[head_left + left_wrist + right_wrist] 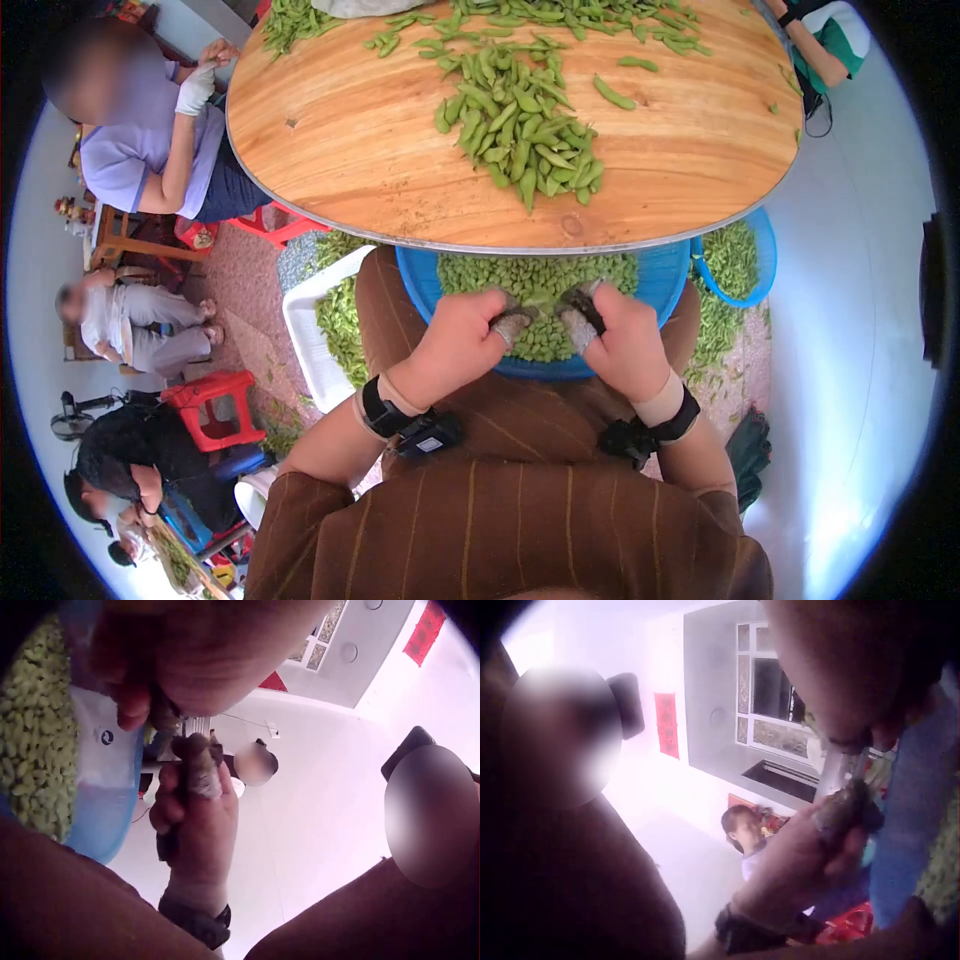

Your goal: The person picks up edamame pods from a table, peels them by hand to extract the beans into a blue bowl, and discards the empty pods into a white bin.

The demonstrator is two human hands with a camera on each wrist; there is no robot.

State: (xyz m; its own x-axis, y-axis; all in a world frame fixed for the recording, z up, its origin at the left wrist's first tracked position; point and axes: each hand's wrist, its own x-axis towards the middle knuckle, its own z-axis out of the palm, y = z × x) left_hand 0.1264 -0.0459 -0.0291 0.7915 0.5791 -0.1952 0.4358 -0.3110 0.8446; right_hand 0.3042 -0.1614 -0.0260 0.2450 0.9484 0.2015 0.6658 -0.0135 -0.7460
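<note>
Both hands meet over a blue basin (412,290) of shelled green beans (590,270), held at the person's lap. The left hand (455,335) has curled fingers, with thumb and index tip pinching one end of a green soybean pod (541,298). From the other side the right hand (635,340) pinches it with thumb and fingers, knuckles bent. Worn grey wrapping (204,780) covers the thumb in the left wrist view, and dark coverings sit on other fingertips. Most of the pod is hidden by the fingers.
A round wooden table (340,140) overhangs the basin's far side, bearing heaped soybean pods (525,120). Left of the legs stands a white crate (300,320) with green pods; at right is a blue basket (768,265). Red stools (215,400) and several seated people are at left.
</note>
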